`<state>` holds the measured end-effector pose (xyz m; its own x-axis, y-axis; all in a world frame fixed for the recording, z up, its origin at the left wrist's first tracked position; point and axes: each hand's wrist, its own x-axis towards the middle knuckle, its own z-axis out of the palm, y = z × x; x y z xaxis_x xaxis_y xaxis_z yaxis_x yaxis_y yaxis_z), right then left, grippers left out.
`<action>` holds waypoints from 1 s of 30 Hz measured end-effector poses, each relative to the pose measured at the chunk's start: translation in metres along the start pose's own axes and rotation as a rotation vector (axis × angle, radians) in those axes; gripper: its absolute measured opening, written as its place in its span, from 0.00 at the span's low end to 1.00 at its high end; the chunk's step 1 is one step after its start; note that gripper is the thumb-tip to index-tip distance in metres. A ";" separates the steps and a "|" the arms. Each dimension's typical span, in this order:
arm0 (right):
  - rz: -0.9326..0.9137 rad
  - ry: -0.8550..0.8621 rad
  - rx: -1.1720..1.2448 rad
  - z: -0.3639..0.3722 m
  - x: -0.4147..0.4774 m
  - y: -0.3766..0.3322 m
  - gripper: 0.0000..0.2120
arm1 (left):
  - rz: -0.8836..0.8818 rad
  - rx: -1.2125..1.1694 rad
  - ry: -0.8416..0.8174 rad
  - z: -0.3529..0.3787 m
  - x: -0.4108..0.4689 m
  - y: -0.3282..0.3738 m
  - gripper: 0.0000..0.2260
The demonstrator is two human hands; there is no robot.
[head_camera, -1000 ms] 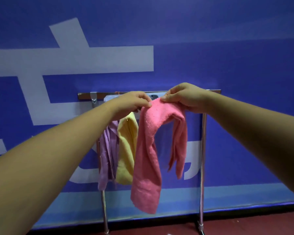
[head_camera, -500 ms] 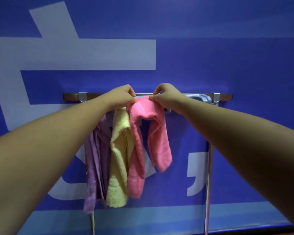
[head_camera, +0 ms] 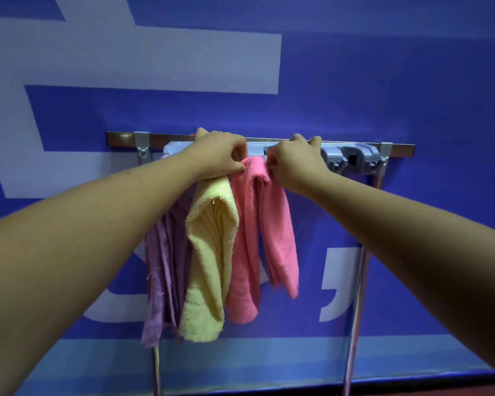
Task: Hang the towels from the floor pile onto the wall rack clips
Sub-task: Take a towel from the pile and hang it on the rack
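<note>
Because the fold must seat in a clip, your left hand (head_camera: 220,155) and right hand (head_camera: 295,164) pinch the top of the pink towel (head_camera: 257,224) with curled fingers, right against the rack (head_camera: 397,149); spare clips (head_camera: 357,158) wait at the rack's right end.

Across mid-frame, rack rail (head_camera: 169,140) on the wall (head_camera: 383,81), clips (head_camera: 357,158) in a row just below. Beneath the clips, three towels side by side: left towel (head_camera: 160,267), middle towel (head_camera: 209,252) overlapping it in front, right towel (head_camera: 272,232) touching the middle one. Left hand (head_camera: 217,155) and right hand (head_camera: 295,164) gripping the right towel's top from either side, before the clips.
</note>
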<state>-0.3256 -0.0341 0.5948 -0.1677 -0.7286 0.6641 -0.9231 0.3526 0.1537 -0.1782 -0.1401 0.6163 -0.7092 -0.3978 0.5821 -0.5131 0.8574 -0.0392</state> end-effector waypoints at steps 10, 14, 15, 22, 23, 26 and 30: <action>0.001 -0.111 0.146 -0.013 -0.029 -0.007 0.14 | -0.176 -0.324 0.200 -0.013 -0.051 -0.023 0.06; 0.052 0.192 0.387 -0.030 -0.038 -0.019 0.09 | -0.169 -0.319 0.267 -0.025 -0.085 -0.028 0.02; 0.013 0.224 0.464 -0.037 -0.040 -0.025 0.09 | -0.185 -0.335 0.255 -0.027 -0.090 -0.027 0.01; -0.056 -0.034 0.539 -0.051 -0.027 -0.062 0.10 | -0.304 -0.497 0.044 -0.028 -0.092 -0.019 0.12; -0.016 -0.075 0.556 -0.051 -0.021 -0.065 0.10 | -0.327 -0.542 0.039 -0.030 -0.089 -0.016 0.12; 0.027 -0.158 0.601 -0.053 -0.008 -0.074 0.06 | -0.331 -0.544 0.059 -0.035 -0.079 -0.009 0.07; 0.038 -0.220 0.502 -0.046 0.001 -0.081 0.09 | -0.333 -0.423 -0.026 -0.029 -0.069 -0.010 0.08</action>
<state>-0.2351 -0.0364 0.6160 -0.2231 -0.8455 0.4851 -0.9575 0.0968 -0.2716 -0.1100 -0.1122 0.6006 -0.5556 -0.6738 0.4871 -0.4766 0.7382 0.4774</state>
